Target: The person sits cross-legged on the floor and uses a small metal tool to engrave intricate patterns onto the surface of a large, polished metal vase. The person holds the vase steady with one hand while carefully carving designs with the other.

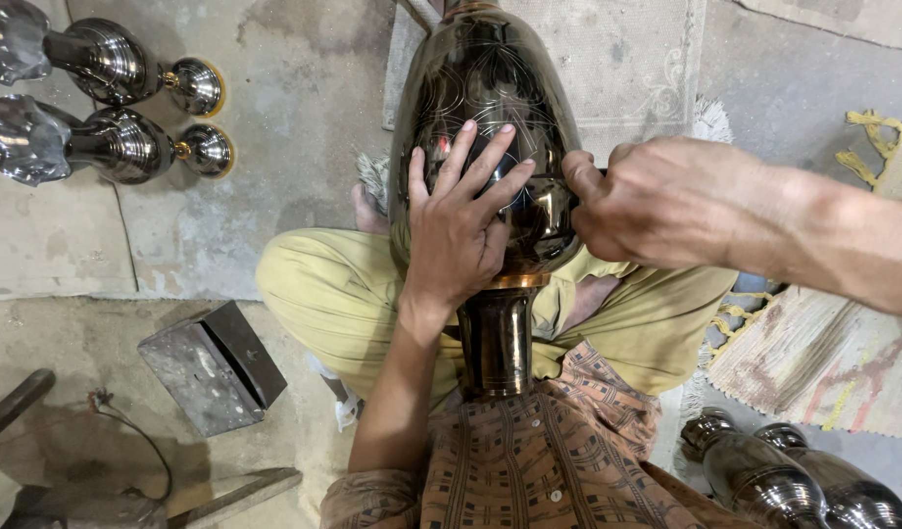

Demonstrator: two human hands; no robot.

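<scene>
A large dark polished metal vase [480, 78] with fine engraved lines lies across my lap, its neck [497, 343] pointing toward my chest. My left hand [461, 220] lies flat on the vase's belly with fingers spread. My right hand [657, 201] is closed at the vase's right side, fingers pinched against the surface. Whether it grips a small tool there is hidden by the fingers. I sit cross-legged in yellow-green trousers [323, 284] on the floor.
Two shiny metal vases [108, 64] [108, 145] lie on the concrete floor at the upper left. Two more dark vases [764, 475] rest at the lower right. A grey metal block [211, 367] sits at my left. A woven mat [823, 358] lies at the right.
</scene>
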